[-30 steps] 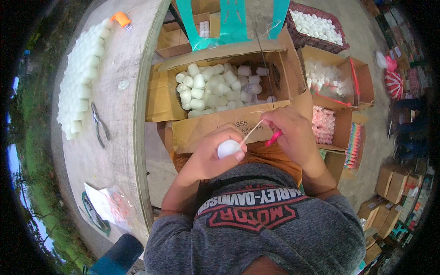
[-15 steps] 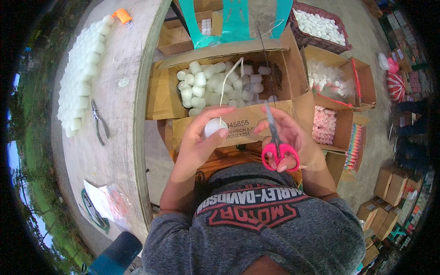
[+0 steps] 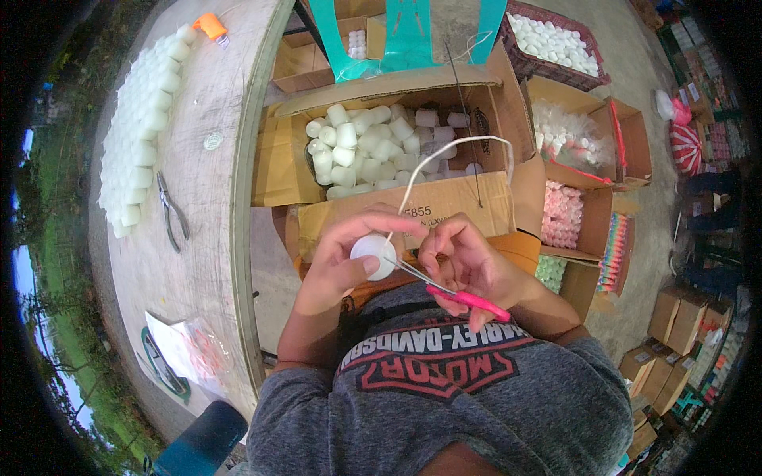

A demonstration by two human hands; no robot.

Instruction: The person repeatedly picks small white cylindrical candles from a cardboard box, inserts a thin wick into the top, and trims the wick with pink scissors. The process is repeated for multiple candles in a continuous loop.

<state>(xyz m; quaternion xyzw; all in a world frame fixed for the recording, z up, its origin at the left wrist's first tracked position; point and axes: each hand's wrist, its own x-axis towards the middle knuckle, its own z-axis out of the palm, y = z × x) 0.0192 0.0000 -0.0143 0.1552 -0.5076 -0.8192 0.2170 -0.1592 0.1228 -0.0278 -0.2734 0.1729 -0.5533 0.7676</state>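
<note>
My left hand (image 3: 337,254) is closed round a small white votive candle (image 3: 367,247), its round face turned up. From that candle a long white wick (image 3: 441,147) arcs up and over to the right, above the box flap. In my right hand (image 3: 480,274) is a pair of scissors (image 3: 468,300) with pink handles. Their blades point left and reach the candle's face near the base of the wick; whether they touch the wick is hard to see. Just beyond my hands, an open cardboard box (image 3: 286,166) holds many loose white candles (image 3: 369,143).
A thin dark rod (image 3: 463,119) rises at the box's right side. The table (image 3: 210,198) at left bears rows of white candles (image 3: 147,119), pliers (image 3: 169,213) and an orange tool (image 3: 211,27). A teal chair (image 3: 409,40) stands behind; boxes of candles (image 3: 562,214) stand right.
My right hand has swung the scissors from pointing upward to pointing left, onto the candle. The candle has tilted and lowered slightly, and its wick now curves far to the right.
</note>
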